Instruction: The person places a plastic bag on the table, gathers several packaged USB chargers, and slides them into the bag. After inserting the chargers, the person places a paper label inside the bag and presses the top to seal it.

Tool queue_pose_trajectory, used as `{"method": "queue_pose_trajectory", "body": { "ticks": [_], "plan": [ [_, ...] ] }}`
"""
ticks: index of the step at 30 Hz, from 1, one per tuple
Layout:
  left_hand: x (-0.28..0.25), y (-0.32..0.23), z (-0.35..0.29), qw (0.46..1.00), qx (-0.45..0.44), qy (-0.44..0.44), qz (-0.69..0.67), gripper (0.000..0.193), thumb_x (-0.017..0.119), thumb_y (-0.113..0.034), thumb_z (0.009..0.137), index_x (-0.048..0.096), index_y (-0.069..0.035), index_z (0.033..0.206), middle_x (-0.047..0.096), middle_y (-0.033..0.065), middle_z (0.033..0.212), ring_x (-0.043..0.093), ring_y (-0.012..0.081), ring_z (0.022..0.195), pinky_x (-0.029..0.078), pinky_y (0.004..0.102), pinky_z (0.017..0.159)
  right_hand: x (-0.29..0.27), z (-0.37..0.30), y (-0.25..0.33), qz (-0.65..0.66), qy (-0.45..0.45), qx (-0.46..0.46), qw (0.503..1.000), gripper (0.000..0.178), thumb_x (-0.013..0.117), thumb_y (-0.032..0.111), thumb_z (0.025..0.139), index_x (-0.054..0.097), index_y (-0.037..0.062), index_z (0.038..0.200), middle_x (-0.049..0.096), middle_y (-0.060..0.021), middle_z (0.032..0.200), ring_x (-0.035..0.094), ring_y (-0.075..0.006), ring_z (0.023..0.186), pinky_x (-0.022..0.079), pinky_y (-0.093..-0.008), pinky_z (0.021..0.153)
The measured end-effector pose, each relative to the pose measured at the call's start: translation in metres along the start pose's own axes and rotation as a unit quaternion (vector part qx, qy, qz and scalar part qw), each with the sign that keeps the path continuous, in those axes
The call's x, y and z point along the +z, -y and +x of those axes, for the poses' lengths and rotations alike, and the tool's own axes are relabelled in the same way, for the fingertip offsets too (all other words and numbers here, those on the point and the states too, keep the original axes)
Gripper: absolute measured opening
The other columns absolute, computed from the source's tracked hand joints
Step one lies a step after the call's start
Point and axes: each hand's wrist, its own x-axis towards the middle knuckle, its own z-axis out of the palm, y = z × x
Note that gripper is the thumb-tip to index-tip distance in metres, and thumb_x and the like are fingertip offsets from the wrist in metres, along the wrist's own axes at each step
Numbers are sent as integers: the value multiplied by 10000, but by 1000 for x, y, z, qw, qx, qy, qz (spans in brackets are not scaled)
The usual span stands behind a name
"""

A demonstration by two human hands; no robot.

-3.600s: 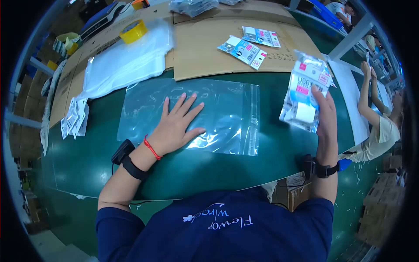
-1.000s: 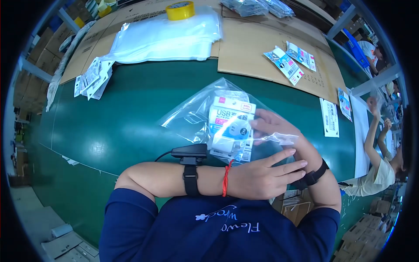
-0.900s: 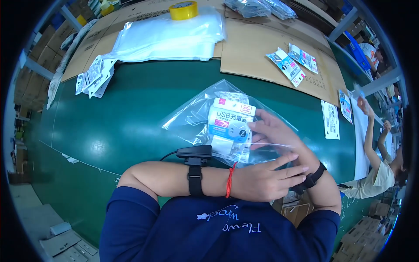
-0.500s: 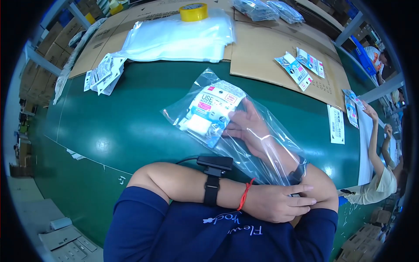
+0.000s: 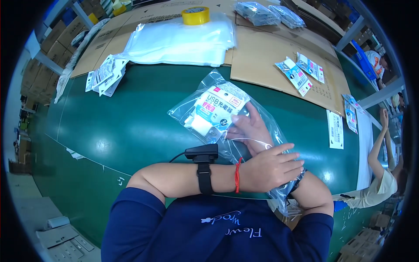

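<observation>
My right hand (image 5: 251, 131) is inside a large clear plastic bag (image 5: 179, 109) that reaches back along its forearm. Its thumb and fingers close on the edge of a small white and blue retail pack (image 5: 218, 107) with a pink label, at the bag's far end. A white block-shaped item shows at the pack's lower left; whether several packs are stacked there I cannot tell. Across my right wrist lies my left hand (image 5: 275, 168), palm down on the bag, its fingers stretched and slightly apart.
Behind lies a stack of clear bags (image 5: 174, 43) with a yellow tape roll (image 5: 195, 16) on it. Printed cards (image 5: 107, 76) sit at left. More packs (image 5: 294, 76) rest on cardboard (image 5: 262, 65) at right. A co-worker's arm (image 5: 376, 144) shows at far right.
My left hand has moved up and forward from beside my right forearm onto the bag over my right wrist. The pack has shifted slightly right and turned, its front now clearer.
</observation>
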Motion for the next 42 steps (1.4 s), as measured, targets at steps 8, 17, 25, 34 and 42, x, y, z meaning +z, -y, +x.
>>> {"method": "queue_pose_trajectory", "body": {
  "ticks": [8, 17, 25, 34, 42],
  "plan": [
    [14, -4, 6, 997, 50, 8, -61, 313, 588, -151, 845, 629, -16, 1124, 617, 151, 1174, 546, 310, 1169, 339, 521, 1067, 26, 20, 5, 42, 22, -60, 997, 813, 602, 105, 902, 39, 94, 1488, 581, -173, 1154, 648, -236, 933, 572, -356, 771],
    [-47, 36, -8, 986, -123, 6, 114, 559, 532, -371, 907, 464, -29, 1344, 418, 179, 1421, 342, 327, 1358, 154, 549, 1122, -50, 16, 9, -381, -17, -142, 914, 542, 602, 175, 908, 377, 60, 1387, 596, -128, 1135, 624, -162, 880, 525, -275, 689],
    [-44, 77, -52, 924, -259, 167, 228, 679, 584, -499, 846, 441, -96, 1374, 356, 155, 1459, 310, 365, 1350, 139, 580, 1107, -111, -44, 81, -422, 162, 87, 888, 280, 553, 232, 931, 640, 24, 1098, 668, -67, 905, 630, -104, 713, 503, -238, 608],
    [-46, 65, -37, 921, -192, 236, 244, 656, 575, -545, 841, 463, -177, 1373, 343, 115, 1472, 293, 356, 1362, 85, 655, 1079, -168, -71, 158, -688, -248, -60, 679, 321, 601, 286, 907, 635, 18, 1081, 678, -86, 881, 646, -192, 812, 503, -302, 738],
    [-44, 62, -28, 945, -150, 225, 181, 646, 566, -518, 860, 467, -126, 1363, 376, 129, 1450, 332, 370, 1342, 182, 578, 1105, -119, 55, 127, -723, -306, -146, 602, 510, 571, 148, 883, 433, 60, 1366, 595, -260, 1164, 619, -341, 1031, 499, -416, 859]
  ]
}}
